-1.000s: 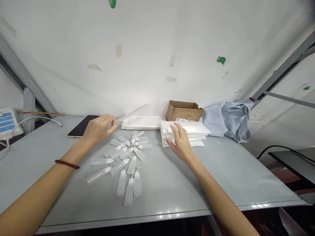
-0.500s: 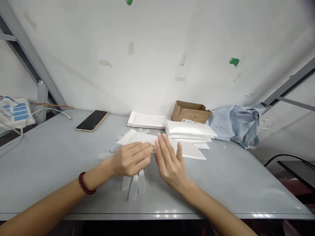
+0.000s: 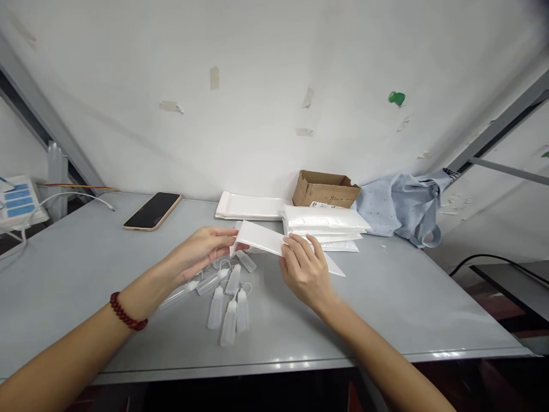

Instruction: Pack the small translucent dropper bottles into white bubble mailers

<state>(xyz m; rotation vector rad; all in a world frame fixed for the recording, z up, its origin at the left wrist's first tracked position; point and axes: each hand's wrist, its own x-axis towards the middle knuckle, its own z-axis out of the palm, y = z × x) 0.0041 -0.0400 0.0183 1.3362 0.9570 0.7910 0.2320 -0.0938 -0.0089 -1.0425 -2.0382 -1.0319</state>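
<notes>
One white envelope (image 3: 262, 237) is being held above the grey table (image 3: 386, 309), sloping down toward the right, its far corner poking out beyond the right hand (image 3: 305, 269). The right hand is gripping it, fingers curling over the upper face. The left hand (image 3: 201, 252) is touching the other end, at the bent-down flap (image 3: 235, 241); whether it is pinching or only steadying, I cannot tell. Beneath and in front of it, translucent plastic bottles (image 3: 229, 324) are lying loosely scattered. Behind, a stack of white mailers (image 3: 323, 219) is resting in front of an open cardboard box (image 3: 328, 194), and a flatter white pile (image 3: 256, 206) is lying just left of that stack. A phone (image 3: 153, 211) is lying farther left, while blue cloth (image 3: 398, 205) is sitting bunched right of the box
</notes>
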